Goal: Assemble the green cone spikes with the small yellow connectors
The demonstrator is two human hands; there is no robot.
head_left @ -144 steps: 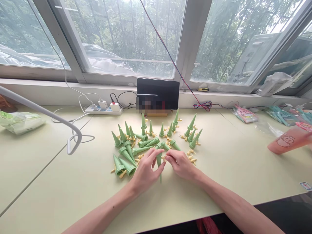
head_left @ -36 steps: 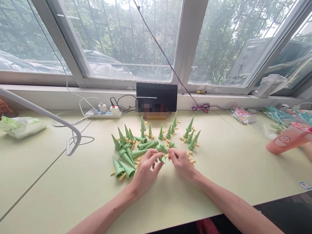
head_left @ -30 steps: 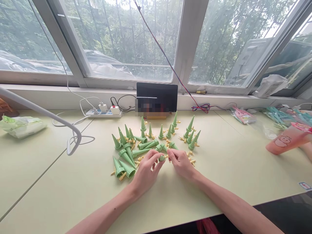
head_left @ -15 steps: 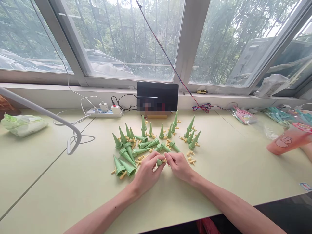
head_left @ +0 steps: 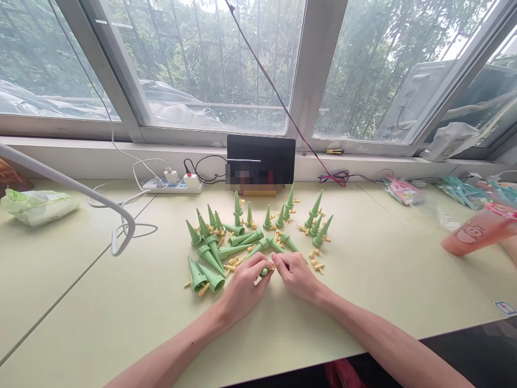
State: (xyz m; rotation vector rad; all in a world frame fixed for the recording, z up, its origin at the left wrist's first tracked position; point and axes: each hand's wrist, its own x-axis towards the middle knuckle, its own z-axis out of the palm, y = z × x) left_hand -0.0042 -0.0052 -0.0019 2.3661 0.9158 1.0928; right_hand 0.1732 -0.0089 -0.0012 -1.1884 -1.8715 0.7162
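Observation:
My left hand (head_left: 243,286) and my right hand (head_left: 297,275) meet at the middle of the pale table (head_left: 363,291). Between their fingertips sits a green cone spike (head_left: 264,271), which the left fingers pinch. The right fingers pinch a small yellow connector (head_left: 273,267) at the cone's open end. Just beyond the hands lies a spread of several green cones (head_left: 242,237), some upright, some on their sides, with loose yellow connectors (head_left: 317,264) among them.
A dark screen (head_left: 260,161) leans against the window sill behind the cones. A power strip (head_left: 172,184) with white cables sits left of it. A white tube arm (head_left: 81,194) crosses at left. A pink bottle (head_left: 476,233) and plastic bags lie at right.
The hands have closed in on each other and sunk nearer the table. The held cone, which earlier pointed down toward me, is turned so that mainly its wide end shows between the fingers.

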